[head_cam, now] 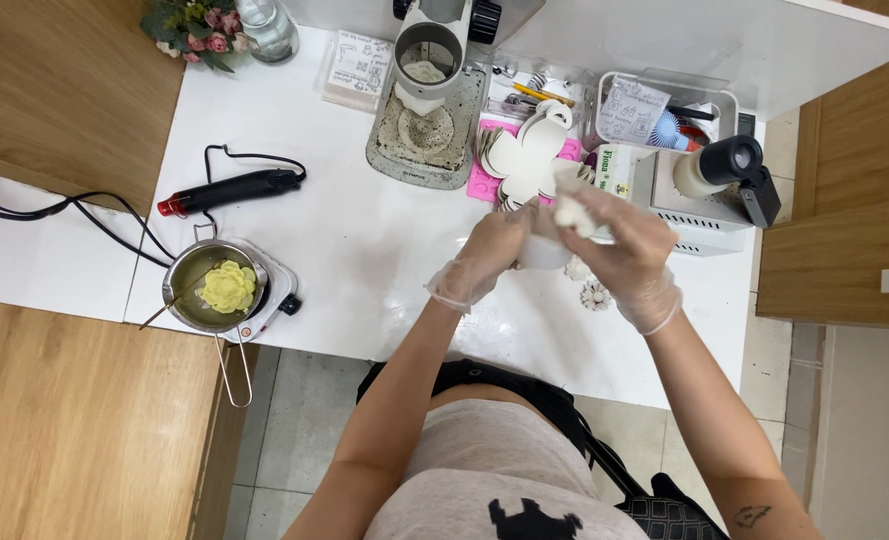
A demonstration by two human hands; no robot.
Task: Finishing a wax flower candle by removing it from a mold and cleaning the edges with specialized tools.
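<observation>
Small white lumpy piece (pixel 572 212) pinched in the fingers of the gloved right hand (pixel 625 250), raised over the glossy white table (pixel 365 250); gloved left hand (pixel 485 255) just beside it, closed on a white rounded object (pixel 545 250) between the two hands. Far left, on a small white hotplate (pixel 270 295): a round metal pan (pixel 180 285) holding a pale yellow flower-shaped piece (pixel 228 287). Behind the hands, white petal-shaped cutouts (pixel 525 160) on a pink tray (pixel 485 185), beside a clear plastic box (pixel 665 105) of small tools.
</observation>
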